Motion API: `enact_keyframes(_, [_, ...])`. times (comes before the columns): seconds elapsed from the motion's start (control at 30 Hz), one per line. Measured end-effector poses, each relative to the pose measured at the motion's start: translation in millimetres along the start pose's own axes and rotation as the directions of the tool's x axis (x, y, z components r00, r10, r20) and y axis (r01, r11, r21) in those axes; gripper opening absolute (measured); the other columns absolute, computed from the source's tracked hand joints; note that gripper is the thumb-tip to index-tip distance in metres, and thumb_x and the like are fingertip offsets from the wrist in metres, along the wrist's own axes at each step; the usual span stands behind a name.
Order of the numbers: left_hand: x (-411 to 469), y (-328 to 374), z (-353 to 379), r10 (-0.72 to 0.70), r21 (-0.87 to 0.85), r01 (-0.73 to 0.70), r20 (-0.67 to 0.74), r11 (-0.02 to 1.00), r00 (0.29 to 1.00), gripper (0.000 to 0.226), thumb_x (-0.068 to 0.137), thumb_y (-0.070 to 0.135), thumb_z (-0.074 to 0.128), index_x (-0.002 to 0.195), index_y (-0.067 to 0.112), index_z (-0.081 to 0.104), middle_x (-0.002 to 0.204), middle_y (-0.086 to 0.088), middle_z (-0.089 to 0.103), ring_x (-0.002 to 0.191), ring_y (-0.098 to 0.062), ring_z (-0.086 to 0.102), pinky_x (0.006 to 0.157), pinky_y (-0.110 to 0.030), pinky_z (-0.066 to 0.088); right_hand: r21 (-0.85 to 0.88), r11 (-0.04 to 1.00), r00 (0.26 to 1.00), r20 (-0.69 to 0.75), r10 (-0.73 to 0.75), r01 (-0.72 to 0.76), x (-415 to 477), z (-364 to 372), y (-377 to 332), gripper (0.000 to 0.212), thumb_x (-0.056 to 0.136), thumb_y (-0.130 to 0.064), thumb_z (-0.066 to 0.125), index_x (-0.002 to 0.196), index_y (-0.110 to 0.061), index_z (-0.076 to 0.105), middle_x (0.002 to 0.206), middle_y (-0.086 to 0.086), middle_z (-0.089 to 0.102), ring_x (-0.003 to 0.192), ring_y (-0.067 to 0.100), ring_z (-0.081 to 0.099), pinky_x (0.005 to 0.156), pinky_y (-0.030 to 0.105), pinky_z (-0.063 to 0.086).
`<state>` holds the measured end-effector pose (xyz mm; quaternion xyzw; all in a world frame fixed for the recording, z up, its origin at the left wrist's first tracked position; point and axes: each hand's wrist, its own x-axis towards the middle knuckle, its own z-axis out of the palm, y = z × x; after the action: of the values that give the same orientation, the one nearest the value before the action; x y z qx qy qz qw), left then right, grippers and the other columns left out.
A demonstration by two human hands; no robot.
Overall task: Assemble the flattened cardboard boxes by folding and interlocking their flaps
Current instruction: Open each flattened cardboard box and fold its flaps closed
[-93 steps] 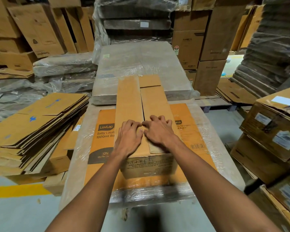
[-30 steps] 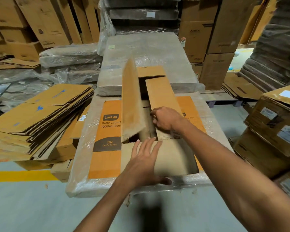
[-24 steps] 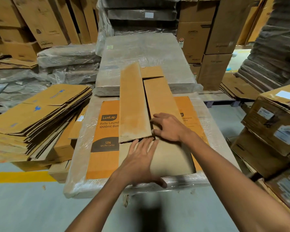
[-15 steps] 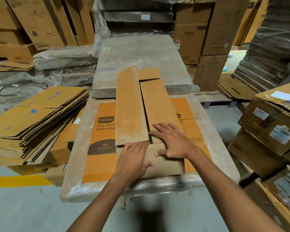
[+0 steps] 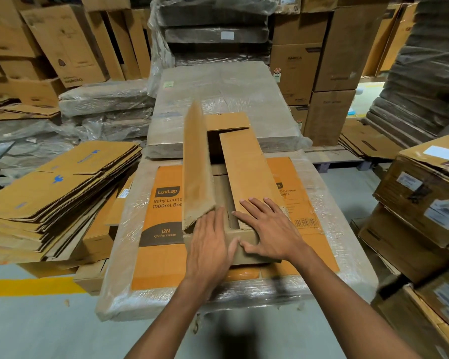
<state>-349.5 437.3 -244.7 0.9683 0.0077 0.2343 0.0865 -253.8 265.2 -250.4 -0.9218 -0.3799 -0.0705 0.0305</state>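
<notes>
Wrapped carton bundle (image 5: 163,265), nearest, serves as worktop and carries one brown box (image 5: 246,251). Left hand (image 5: 209,244), fingers straight, presses the box's near flap; right hand (image 5: 272,229), fingers spread flat, rests on the flat-lying right flap (image 5: 246,167). Left flap (image 5: 196,172) stands tilted up; flattened cartons (image 5: 57,193) are stacked at left.

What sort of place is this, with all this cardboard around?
Most likely a warehouse or packing area. A stack of flattened cartons lies at the left, shrink-wrapped bundles of flat cardboard lie ahead, labelled boxes are piled at the right, and a yellow line marks the floor.
</notes>
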Motion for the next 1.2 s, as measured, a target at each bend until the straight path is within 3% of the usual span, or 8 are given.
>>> enact_keyframes(0.07, [6, -9, -13, -0.065, -0.014, 0.065, -0.003, 0.998, 0.998, 0.085, 0.095, 0.050, 0.060, 0.156, 0.005, 0.023, 0.166, -0.021, 0.020, 0.154, -0.032, 0.021, 0.124, -0.039, 0.016, 0.013, 1.000, 1.000, -0.016, 0.006, -0.006, 0, 1, 0, 0.082, 0.084, -0.071, 0.043, 0.158, -0.037, 0.034, 0.170, 0.000, 0.024, 0.157, 0.022, 0.017, 0.128, 0.047, 0.010])
enact_keyframes(0.13, [12, -21, -20, -0.142, 0.030, 0.142, -0.008, 0.989, 0.990, 0.087, 0.097, 0.052, 0.051, 0.159, 0.004, 0.013, 0.169, -0.022, -0.004, 0.157, -0.032, -0.007, 0.128, -0.044, 0.010, 0.021, 1.000, 1.000, -0.023, 0.007, -0.006, 0, 0, 0, 0.083, 0.083, -0.071, 0.044, 0.158, -0.037, 0.034, 0.170, 0.000, 0.024, 0.157, 0.021, 0.017, 0.128, 0.047, 0.009])
enact_keyframes(0.33, [22, -58, -14, -0.283, 0.094, 0.276, 0.082, 0.957, 0.956, 0.095, 0.097, 0.053, 0.054, 0.161, 0.001, 0.005, 0.168, -0.021, -0.008, 0.156, -0.031, -0.012, 0.125, -0.042, 0.000, 0.030, 0.999, 1.000, 0.025, 0.012, -0.013, 0, -3, -2, 0.084, 0.085, -0.074, 0.040, 0.160, -0.040, 0.025, 0.172, -0.003, 0.015, 0.159, 0.018, 0.008, 0.129, 0.043, 0.000])
enact_keyframes(0.5, [35, -71, -7, -0.433, 0.033, 0.442, 0.276, 0.896, 0.858, 0.099, 0.098, 0.048, 0.056, 0.160, -0.001, -0.005, 0.168, -0.021, -0.010, 0.155, -0.034, -0.015, 0.125, -0.045, 0.000, 0.049, 0.999, 0.999, 0.034, 0.015, -0.017, 0, -4, -2, 0.085, 0.085, -0.074, 0.042, 0.161, -0.040, 0.024, 0.172, -0.003, 0.015, 0.159, 0.018, 0.008, 0.129, 0.043, 0.001])
enact_keyframes(0.73, [50, -80, 3, -0.513, -0.132, 0.613, 0.428, 0.779, 0.744, 0.070, 0.098, 0.002, 0.048, 0.158, -0.002, 0.012, 0.162, -0.026, 0.020, 0.149, -0.043, 0.022, 0.118, -0.055, 0.030, 0.097, 0.995, 1.000, 0.018, 0.022, -0.024, -1, -5, -3, 0.084, 0.083, -0.074, 0.048, 0.159, -0.041, 0.030, 0.171, -0.006, 0.018, 0.158, 0.015, 0.010, 0.129, 0.041, 0.001])
enact_keyframes(0.83, [52, -75, 4, -0.532, -0.227, 0.667, 0.448, 0.710, 0.718, 0.055, 0.098, 0.003, 0.048, 0.150, 0.006, 0.033, 0.138, -0.023, 0.047, 0.119, -0.043, 0.054, 0.100, -0.051, 0.048, 0.191, 0.980, 0.999, 0.020, 0.046, -0.049, 1, -9, -2, 0.076, 0.087, -0.073, 0.053, 0.155, -0.042, 0.038, 0.169, -0.009, 0.023, 0.157, 0.012, 0.013, 0.127, 0.036, 0.001])
enact_keyframes(1.03, [33, -54, 9, -0.561, -0.400, 0.686, 0.395, 0.607, 0.727, 0.044, 0.097, 0.005, 0.048, 0.139, 0.015, 0.049, 0.126, -0.018, 0.061, 0.109, -0.039, 0.059, 0.092, -0.045, 0.053, 0.329, 0.937, 0.993, 0.006, 0.121, -0.116, 28, -32, -28, 0.051, 0.105, -0.055, 0.043, 0.143, -0.024, 0.058, 0.157, 0.001, 0.048, 0.148, 0.023, 0.035, 0.119, 0.038, 0.019])
enact_keyframes(1.2, [-8, 2, 5, -0.407, -0.537, 0.566, 0.395, 0.626, 0.824, 0.044, 0.097, 0.035, 0.058, 0.138, 0.022, 0.051, 0.115, -0.010, 0.071, 0.108, -0.034, 0.065, 0.077, -0.032, 0.047, 0.498, 0.791, 0.935, 0.176, 0.309, -0.356, 82, -28, -79, 0.048, 0.100, -0.049, 0.054, 0.132, -0.014, 0.058, 0.125, 0.018, 0.067, 0.116, 0.039, 0.061, 0.085, 0.041, 0.049])
